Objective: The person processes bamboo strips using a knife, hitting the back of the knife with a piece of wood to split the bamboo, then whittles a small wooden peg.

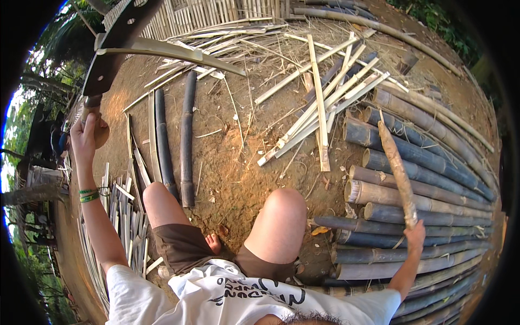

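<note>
My left hand [86, 138] is raised at the upper left, closed round the handle of a machete [102, 78]. The wide dark blade points up and has holes in it. Across the blade lies a split bamboo strip [179, 53], apparently caught on it, its long end reaching to the right. Out to the right, my right hand [415, 236] grips the lower end of a rough wooden stick [397, 165]. The stick slants up and away over a row of dark bamboo poles [422, 187], its far end tapering.
Pale split bamboo strips [319, 103] lie crossed ahead on the dirt ground [233, 146]. Two dark bamboo poles [188, 141] lie beyond my left knee. More thin strips [116, 216] are heaped at the left. A slatted bamboo fence [184, 19] stands at the back.
</note>
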A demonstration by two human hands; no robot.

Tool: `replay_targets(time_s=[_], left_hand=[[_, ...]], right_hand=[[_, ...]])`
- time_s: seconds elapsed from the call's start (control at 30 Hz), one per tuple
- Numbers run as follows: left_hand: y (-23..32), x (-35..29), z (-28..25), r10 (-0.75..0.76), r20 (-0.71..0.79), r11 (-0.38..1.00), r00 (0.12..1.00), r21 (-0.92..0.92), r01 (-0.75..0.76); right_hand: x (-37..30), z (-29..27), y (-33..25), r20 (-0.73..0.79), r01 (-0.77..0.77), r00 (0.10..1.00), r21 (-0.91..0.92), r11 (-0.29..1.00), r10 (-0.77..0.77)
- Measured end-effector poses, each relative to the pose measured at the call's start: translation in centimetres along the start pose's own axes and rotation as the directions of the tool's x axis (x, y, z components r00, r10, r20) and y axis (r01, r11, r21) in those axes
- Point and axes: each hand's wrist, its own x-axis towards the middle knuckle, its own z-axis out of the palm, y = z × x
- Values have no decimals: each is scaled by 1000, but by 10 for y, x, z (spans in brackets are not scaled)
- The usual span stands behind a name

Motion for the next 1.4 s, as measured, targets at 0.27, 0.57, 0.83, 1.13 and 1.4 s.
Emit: replay_targets(time_s=[0.27, 0.57, 0.83, 1.13, 1.4], left_hand=[[25, 19, 21, 18, 73, 999, 997, -32, -16], [71, 37, 49, 195, -8, 981, 981, -9, -195], [99, 62, 52, 274, 11, 949, 962, 157, -272], [98, 57, 61, 288, 68, 901, 955, 318, -294], [49, 65, 111, 347, -15, 915, 938, 226, -335]], right_hand=[[-152, 56, -154, 165, -162, 985, 735, 658, 58], [-221, -109, -357, -380, 378, 924, 896, 235, -36], [-236, -272, -498, -897, 867, 441, 413, -279, 41], [-258, -155, -589, -356, 435, 839, 893, 114, -412], [-249, -203, -589, -619, 684, 663, 730, 5, -421]])
